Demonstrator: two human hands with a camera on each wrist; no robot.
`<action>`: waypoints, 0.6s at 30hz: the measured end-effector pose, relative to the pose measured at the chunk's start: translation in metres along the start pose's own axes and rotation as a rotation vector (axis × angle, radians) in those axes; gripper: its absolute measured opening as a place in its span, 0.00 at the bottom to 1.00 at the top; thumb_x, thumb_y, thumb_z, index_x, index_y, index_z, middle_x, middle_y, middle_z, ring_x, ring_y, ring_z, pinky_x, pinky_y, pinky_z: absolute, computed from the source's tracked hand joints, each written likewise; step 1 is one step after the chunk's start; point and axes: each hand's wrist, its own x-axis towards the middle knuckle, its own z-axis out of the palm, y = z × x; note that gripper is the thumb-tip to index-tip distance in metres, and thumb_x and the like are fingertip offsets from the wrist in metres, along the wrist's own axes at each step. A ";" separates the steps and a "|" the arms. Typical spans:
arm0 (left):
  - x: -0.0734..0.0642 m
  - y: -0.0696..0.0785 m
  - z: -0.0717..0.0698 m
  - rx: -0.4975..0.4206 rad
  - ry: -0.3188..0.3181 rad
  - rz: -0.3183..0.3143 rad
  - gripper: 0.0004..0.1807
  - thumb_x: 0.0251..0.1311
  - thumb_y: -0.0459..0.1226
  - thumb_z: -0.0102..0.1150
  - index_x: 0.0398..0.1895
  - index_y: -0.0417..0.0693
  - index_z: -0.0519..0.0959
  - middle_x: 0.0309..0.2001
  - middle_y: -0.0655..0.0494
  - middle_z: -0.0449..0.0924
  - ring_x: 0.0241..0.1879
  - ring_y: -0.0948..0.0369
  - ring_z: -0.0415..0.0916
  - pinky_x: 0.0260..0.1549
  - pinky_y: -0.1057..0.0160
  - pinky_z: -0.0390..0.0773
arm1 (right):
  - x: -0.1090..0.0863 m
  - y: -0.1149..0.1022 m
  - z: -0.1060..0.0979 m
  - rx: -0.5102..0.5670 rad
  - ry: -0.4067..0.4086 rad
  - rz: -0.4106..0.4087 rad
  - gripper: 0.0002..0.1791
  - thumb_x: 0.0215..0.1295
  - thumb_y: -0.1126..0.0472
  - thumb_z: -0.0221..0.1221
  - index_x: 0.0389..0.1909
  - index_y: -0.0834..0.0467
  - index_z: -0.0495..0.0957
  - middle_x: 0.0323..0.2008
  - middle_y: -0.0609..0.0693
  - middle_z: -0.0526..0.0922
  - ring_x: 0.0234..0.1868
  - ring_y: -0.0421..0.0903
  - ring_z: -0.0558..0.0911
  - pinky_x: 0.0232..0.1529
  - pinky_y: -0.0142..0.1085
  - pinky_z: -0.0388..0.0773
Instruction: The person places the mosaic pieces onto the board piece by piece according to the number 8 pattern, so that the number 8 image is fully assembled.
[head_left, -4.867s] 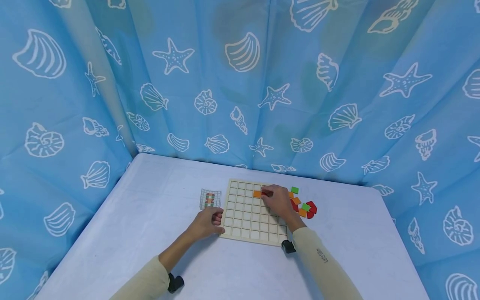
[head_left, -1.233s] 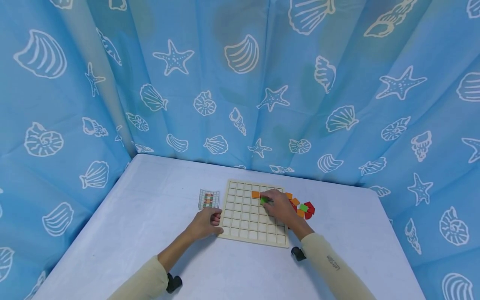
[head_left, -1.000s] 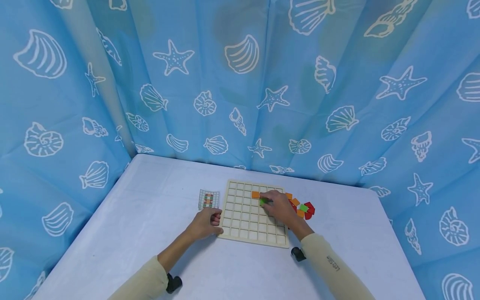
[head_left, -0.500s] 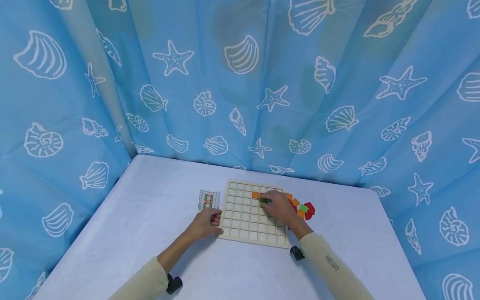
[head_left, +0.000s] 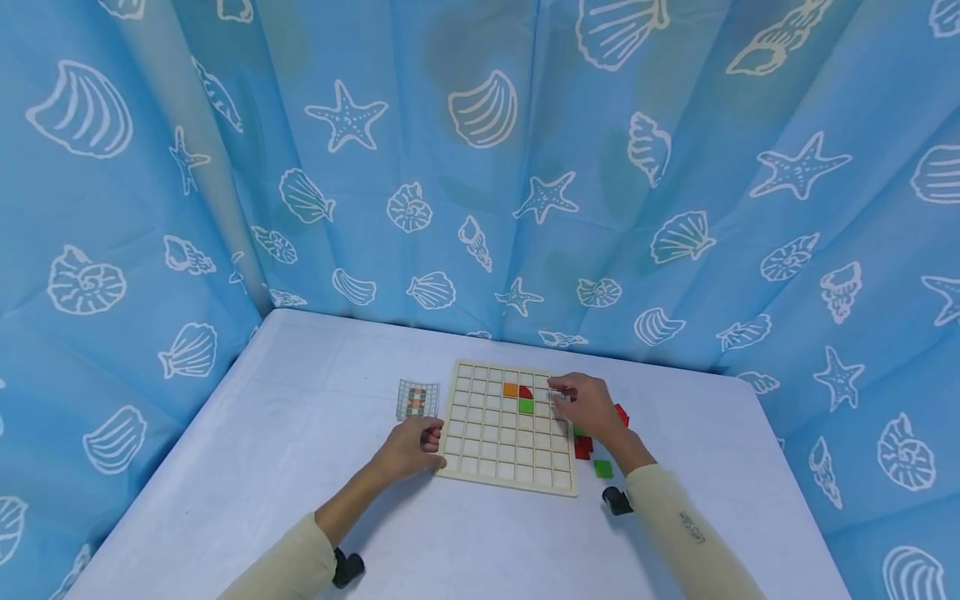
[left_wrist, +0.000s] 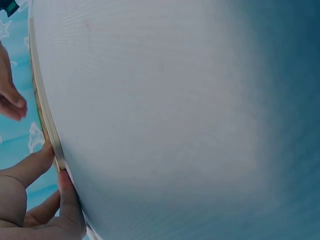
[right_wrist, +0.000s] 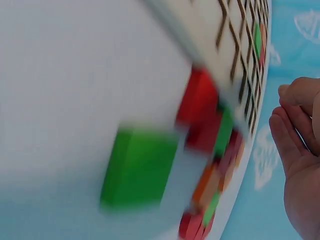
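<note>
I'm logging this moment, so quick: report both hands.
Left hand: holding the board at its edge.
Right hand: open, nothing seen in it.

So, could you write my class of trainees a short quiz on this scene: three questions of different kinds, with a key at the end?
1. Multiple choice: In the head view, what colour is the tile directly below the red tile on the board?
A) blue
B) green
C) yellow

2. True or false: The left hand grips the edge of the board.

3. Short answer: In the head view, what lies on the table just to the left of the board?

Key:
1. B, the green tile.
2. True; thumb and finger pinch the edge.
3. A small sheet with a coloured pattern on a grid.
</note>
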 end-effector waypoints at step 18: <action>0.000 -0.002 0.001 -0.006 -0.007 -0.005 0.35 0.45 0.27 0.74 0.59 0.28 0.72 0.39 0.52 0.76 0.39 0.59 0.76 0.39 0.65 0.80 | -0.018 0.027 -0.013 -0.092 -0.025 0.120 0.21 0.61 0.62 0.66 0.56 0.60 0.80 0.49 0.55 0.81 0.47 0.51 0.77 0.49 0.45 0.80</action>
